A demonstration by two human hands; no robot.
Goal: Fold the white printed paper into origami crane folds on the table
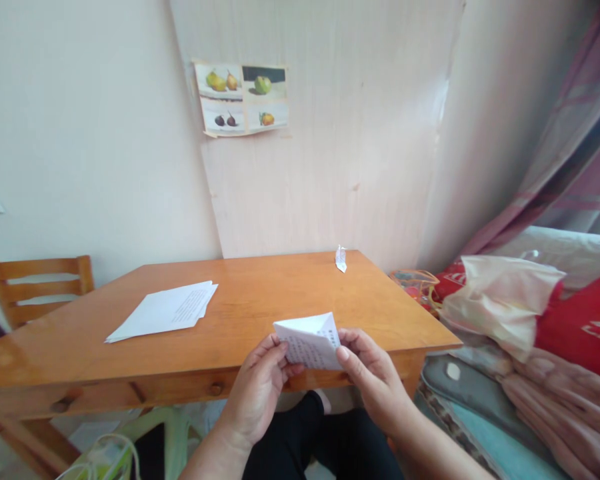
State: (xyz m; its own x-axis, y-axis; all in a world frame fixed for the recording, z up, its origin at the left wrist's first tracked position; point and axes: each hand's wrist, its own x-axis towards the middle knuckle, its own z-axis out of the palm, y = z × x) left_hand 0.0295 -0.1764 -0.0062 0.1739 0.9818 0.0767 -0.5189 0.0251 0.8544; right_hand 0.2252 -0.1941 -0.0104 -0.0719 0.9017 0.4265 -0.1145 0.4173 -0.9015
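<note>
A folded sheet of printed paper (307, 348) is held up in front of the table's near edge, its layers parted at the top. My left hand (260, 380) pinches its left side between thumb and fingers. On its right side, my right hand (375, 373) grips the edge, thumb in front and fingers behind. A stack of printed sheets (163, 310) lies flat on the left part of the wooden table (260, 293). Near the far right corner of the table is a small folded paper piece (341, 259).
A wooden chair (45, 283) stands left of the table. On the right, a bed with a cream plastic bag (500, 300), red bags and a pink blanket (565, 393) sits close by. Drawer knobs (217, 388) jut from the table front. A fruit poster (243, 99) hangs on the wall.
</note>
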